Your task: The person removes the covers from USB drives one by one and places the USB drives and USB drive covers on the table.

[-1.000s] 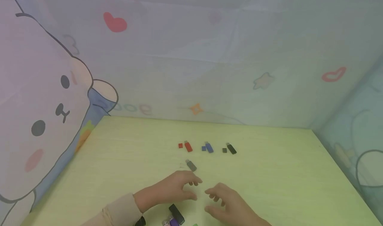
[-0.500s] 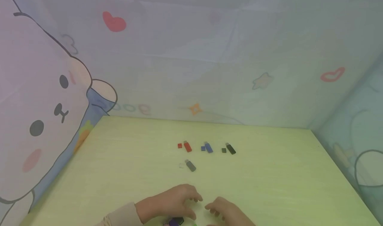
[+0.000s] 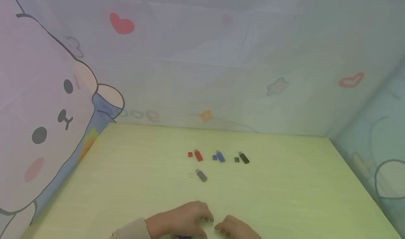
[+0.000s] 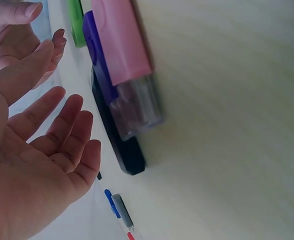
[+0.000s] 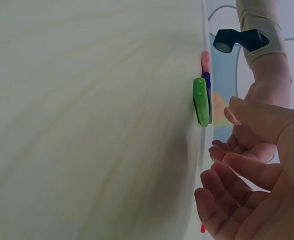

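My left hand [image 3: 186, 219] hovers at the near side of the table, fingers loosely bent and holding nothing. Facing it is my right hand [image 3: 238, 229], also bare, its fingertips a short gap away. Beside the left hand, in the left wrist view, lie a pink USB flash drive [image 4: 122, 42] with a clear cap, a purple one [image 4: 99, 55] and a black one [image 4: 119, 140]. A green flash drive [image 5: 201, 102] shows past the right hand in the right wrist view. In the head view the left hand hides most of this near group.
Farther back lie uncapped flash drives in red [image 3: 198, 155], blue [image 3: 220, 156] and black [image 3: 244, 158], each with its cap to the left. A grey drive [image 3: 201, 175] with a clear cap [image 3: 191, 175] lies in front. Printed cloth [image 3: 221, 56] stands behind the yellow-green table [image 3: 284, 182].
Both hands have drawn back toward the person, down in the head view. They now cover most of the near drives. The uncapped drives have stayed in place.
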Demonstrator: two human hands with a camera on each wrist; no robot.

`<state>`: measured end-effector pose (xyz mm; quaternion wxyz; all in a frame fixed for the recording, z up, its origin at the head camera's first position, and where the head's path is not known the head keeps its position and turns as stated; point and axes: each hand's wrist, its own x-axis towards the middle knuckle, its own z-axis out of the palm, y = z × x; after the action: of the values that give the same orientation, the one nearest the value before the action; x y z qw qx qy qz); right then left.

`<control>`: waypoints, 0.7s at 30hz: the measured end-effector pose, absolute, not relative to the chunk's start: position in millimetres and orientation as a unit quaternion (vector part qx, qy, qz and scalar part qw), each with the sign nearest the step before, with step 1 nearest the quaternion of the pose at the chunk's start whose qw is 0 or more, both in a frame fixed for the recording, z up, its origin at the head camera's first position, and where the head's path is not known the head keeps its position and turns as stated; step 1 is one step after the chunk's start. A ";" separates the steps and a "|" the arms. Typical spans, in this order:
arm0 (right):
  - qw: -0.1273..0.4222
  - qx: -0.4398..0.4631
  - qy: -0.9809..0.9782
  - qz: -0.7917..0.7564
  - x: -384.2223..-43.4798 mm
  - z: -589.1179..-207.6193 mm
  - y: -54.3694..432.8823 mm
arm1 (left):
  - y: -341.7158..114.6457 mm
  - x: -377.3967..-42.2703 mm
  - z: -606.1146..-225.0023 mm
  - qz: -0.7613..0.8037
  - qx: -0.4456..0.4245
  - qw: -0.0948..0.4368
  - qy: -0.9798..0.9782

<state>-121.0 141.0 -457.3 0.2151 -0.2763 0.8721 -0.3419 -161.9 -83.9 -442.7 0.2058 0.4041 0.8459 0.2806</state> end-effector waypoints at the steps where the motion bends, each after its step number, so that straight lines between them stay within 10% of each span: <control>1: 0.214 -0.278 0.873 -0.340 -120.8 -458.0 140.3 | -83.9 -161.5 -442.8 0.282 0.406 0.206 0.845; 21: 0.191 -0.293 0.868 -0.354 -116.7 -466.4 126.7 | -82.0 -163.1 -456.2 0.266 0.453 0.199 0.827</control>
<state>-116.7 126.7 -466.4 0.1908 -0.2926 0.8677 -0.3538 -163.1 -82.0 -456.2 0.1993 0.4533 0.8271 0.2658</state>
